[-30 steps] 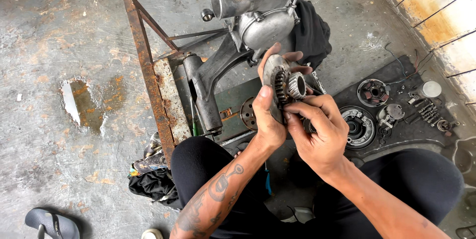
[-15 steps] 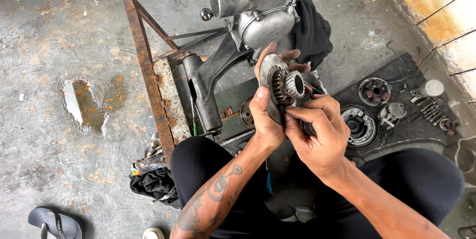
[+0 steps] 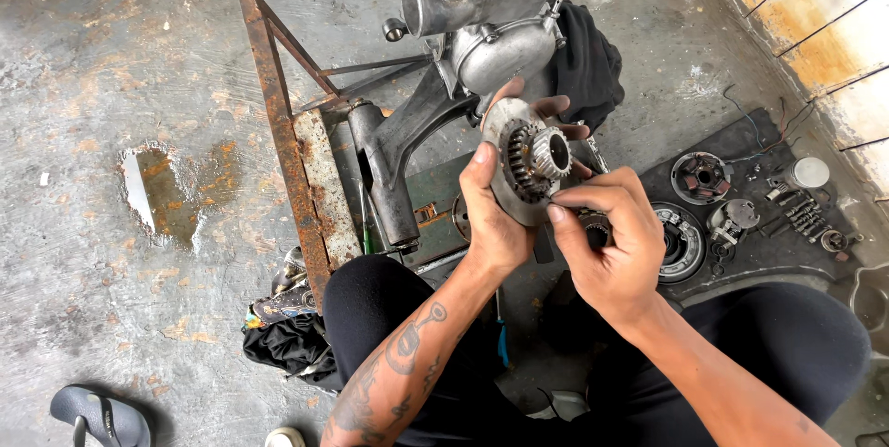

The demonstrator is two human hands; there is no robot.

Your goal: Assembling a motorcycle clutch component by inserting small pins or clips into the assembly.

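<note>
The left hand (image 3: 495,225) holds a round metal disc (image 3: 505,178) upright in front of the person, thumb along its near edge and fingers (image 3: 556,106) curled behind the far rim, so the grip is closed on the disc. A toothed gear (image 3: 532,160) sits in the disc's middle, with a short shiny hub (image 3: 557,151) standing out of it toward the right. The right hand (image 3: 607,239) is just right of and below the disc; its forefinger and thumb are pinched together at the disc's lower edge, touching it, and whether they hold some small piece there I cannot tell.

Beyond the left fingers stands a grey engine case (image 3: 486,2) on a rusty steel frame (image 3: 296,141), with a cast arm (image 3: 394,169) sloping down toward the knees. A black cloth (image 3: 588,62) lies just past the case, right of it. Right of the right hand, on a dark mat (image 3: 741,137) on the floor, lie a ring-shaped part (image 3: 682,241), a coil plate (image 3: 701,176), a small cap (image 3: 810,172) and some springs (image 3: 804,215). Far to the left of the left hand there is a puddle (image 3: 157,192) on the concrete, and near the bottom corner a grey sandal (image 3: 100,417). Rags (image 3: 282,336) lie by the left knee
</note>
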